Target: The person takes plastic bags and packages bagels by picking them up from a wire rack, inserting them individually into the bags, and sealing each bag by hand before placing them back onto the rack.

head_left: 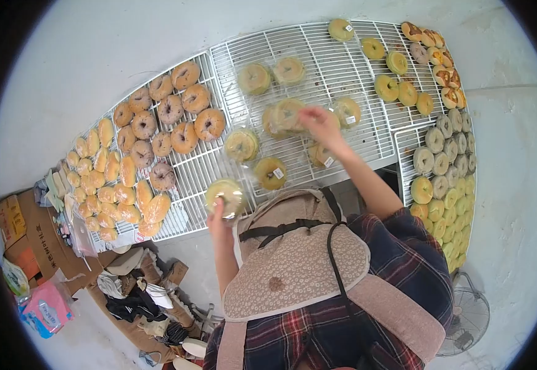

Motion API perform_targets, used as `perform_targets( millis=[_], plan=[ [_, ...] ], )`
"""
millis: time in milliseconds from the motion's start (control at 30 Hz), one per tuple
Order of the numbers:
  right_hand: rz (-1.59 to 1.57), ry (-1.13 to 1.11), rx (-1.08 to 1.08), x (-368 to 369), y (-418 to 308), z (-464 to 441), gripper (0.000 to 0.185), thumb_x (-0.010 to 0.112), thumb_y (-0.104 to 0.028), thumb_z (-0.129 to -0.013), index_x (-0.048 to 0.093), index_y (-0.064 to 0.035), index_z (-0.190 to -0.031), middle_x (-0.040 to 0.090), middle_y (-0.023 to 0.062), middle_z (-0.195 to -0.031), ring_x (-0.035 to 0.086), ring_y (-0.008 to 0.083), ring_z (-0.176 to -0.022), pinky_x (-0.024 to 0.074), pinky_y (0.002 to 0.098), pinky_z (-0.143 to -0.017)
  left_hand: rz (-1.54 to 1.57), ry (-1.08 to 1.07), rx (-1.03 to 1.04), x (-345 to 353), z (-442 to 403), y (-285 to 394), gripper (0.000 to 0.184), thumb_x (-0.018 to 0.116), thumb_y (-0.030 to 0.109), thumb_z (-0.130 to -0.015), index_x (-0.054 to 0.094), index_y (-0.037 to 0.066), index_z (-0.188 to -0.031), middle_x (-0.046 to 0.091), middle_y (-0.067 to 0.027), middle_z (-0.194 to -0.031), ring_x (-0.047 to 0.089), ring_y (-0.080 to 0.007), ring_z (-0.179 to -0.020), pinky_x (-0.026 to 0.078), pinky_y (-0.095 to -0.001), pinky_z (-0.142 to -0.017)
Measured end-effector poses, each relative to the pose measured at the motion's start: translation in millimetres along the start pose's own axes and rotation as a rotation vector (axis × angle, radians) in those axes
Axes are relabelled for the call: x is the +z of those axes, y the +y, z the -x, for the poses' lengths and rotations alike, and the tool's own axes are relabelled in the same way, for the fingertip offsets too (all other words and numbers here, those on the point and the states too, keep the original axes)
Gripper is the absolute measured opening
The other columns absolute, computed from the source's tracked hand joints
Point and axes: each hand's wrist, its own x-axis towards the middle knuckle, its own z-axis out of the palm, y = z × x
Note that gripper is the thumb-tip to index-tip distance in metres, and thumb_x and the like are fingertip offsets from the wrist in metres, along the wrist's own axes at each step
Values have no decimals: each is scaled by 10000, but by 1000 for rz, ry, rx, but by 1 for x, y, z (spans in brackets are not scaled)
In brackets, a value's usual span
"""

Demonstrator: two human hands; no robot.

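In my left hand (218,221) is a wrapped green bagel (225,197), held at the front edge of the white wire rack (182,172). My right hand (321,123) reaches over the rack, its fingers closed at the edge of another wrapped bagel (289,115) that overlaps one behind it. Around them lie more bagged green bagels, among them one (242,145) between my hands, a labelled one (270,172) and a labelled one (347,112) right of my right hand.
Brown bagels (184,137) and oval buns (124,194) fill the left racks. More green bagels (386,88) and grey ones (450,148) are on the right. A cardboard box (46,240) stands at the lower left, a fan (468,314) at the lower right.
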Motion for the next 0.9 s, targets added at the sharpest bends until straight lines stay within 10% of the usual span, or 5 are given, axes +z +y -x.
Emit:
perform_targets(
  millis=[267,367,433,600,900],
  plan=[
    [-66,721,-16,-165,153,-152,140,618,-92,-820,677,-15,-921,683,79,-851,632,172,-785,489,291,-757,184,324,342,-70,-87,-17,641,612,422,-904,414,9,-1352,513,-109,-1293,522,-234,-1167,451,-444,-930],
    [420,591,7,-188,166,-232,373,662,-249,-806,627,19,-1064,660,173,-1006,627,283,-931,478,373,-831,-969,1169,275,-61,-100,-40,725,696,334,-837,365,-70,-1339,485,-214,-1302,509,-390,-1153,426,-472,-968],
    [780,629,-257,-180,156,-279,560,682,-343,-796,553,21,-1201,602,244,-1144,573,364,-1084,441,436,-919,-1292,787,918,-60,-92,-36,774,726,310,-793,354,-56,-1365,427,-238,-1362,417,-429,-1238,338,-509,-1039],
    [955,297,52,-184,83,-354,987,722,-603,-647,392,-8,-1362,492,234,-1329,459,355,-1250,362,419,-1039,-1565,581,505,-46,-84,-30,662,691,241,-804,413,288,-1403,194,-69,-1555,213,-382,-1401,274,-496,-1095],
    [1104,424,255,-153,47,-330,1109,766,-566,-620,260,20,-1414,415,277,-1349,424,420,-1237,335,491,-1044,-1097,876,524,-70,-97,-28,942,778,296,-668,273,37,-1419,326,-235,-1432,353,-404,-1292,352,-466,-1039]
  ],
)
